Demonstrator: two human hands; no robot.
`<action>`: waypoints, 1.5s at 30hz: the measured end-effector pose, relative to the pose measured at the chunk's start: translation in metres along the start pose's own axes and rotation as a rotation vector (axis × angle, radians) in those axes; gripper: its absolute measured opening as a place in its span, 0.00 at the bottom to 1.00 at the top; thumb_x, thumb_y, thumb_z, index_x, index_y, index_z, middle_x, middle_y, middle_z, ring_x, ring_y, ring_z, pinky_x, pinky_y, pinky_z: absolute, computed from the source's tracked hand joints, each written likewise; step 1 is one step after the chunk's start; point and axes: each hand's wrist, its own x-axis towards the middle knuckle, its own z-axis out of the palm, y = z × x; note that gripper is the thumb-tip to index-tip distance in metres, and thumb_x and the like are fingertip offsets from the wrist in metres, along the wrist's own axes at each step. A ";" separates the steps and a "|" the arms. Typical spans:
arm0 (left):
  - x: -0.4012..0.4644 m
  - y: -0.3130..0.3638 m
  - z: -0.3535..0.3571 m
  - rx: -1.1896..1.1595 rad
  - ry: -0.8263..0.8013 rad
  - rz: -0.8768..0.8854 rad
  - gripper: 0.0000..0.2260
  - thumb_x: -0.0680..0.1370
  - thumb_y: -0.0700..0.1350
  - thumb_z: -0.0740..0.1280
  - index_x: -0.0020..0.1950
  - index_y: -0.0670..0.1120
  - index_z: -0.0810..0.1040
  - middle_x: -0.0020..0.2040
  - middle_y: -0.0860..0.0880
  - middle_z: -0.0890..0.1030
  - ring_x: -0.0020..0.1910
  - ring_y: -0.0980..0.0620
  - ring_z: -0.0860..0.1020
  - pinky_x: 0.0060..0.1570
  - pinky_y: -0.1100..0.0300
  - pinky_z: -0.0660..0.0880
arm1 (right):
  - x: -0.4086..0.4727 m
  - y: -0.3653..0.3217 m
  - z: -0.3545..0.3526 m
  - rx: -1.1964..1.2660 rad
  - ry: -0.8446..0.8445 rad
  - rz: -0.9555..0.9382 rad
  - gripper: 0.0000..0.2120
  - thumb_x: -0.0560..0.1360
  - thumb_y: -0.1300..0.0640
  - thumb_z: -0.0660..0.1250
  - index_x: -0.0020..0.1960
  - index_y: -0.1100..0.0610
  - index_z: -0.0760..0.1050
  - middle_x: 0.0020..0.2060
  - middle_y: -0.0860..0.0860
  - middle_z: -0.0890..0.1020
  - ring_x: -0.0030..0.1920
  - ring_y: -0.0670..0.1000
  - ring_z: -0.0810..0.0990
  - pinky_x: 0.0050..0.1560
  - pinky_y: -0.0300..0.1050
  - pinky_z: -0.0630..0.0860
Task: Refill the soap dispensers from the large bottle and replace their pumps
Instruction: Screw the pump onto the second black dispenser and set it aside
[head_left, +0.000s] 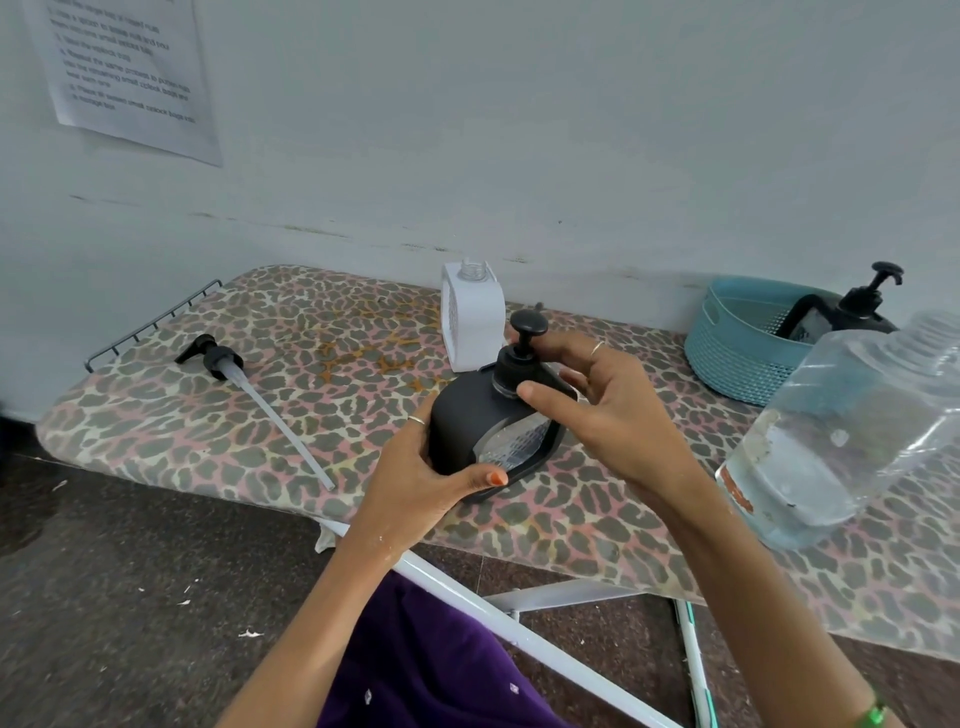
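Observation:
A black soap dispenser (467, 421) stands tilted on the ironing board (218, 415). My left hand (421, 478) grips its lower left side. My right hand (597, 400) has thumb and fingers closed around the collar of its black pump (522, 353). Behind it stands a white dispenser (472, 322) with an open neck and no pump. A loose black pump with a long clear tube (249, 389) lies on the board to the left. The large clear bottle (841, 431), uncapped and low on liquid, stands at the right, close to the camera.
A blue perforated basket (727, 348) at the back right holds another black dispenser (852, 312) with its pump on. A wire rack (150, 322) edges the board's left end. A printed sheet (124, 73) hangs on the wall. The floor is dark stone.

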 end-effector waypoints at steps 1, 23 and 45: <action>0.000 0.001 0.000 0.003 0.001 0.000 0.34 0.55 0.61 0.80 0.58 0.57 0.73 0.53 0.62 0.82 0.56 0.61 0.80 0.51 0.68 0.76 | 0.001 0.000 0.001 -0.004 0.043 0.013 0.15 0.71 0.60 0.74 0.53 0.47 0.77 0.53 0.43 0.82 0.58 0.40 0.78 0.65 0.45 0.70; 0.000 -0.002 -0.001 0.022 0.023 -0.027 0.32 0.57 0.54 0.79 0.58 0.59 0.73 0.53 0.64 0.82 0.56 0.62 0.79 0.53 0.65 0.77 | 0.005 -0.001 0.014 0.077 0.166 0.027 0.14 0.66 0.59 0.78 0.46 0.52 0.74 0.44 0.46 0.81 0.49 0.40 0.79 0.56 0.47 0.76; 0.000 0.000 0.001 -0.005 0.002 -0.011 0.35 0.52 0.66 0.78 0.57 0.61 0.74 0.52 0.64 0.82 0.56 0.62 0.80 0.54 0.63 0.78 | 0.010 -0.002 0.000 0.012 0.010 0.011 0.19 0.69 0.54 0.73 0.58 0.49 0.76 0.53 0.43 0.81 0.58 0.42 0.77 0.63 0.53 0.72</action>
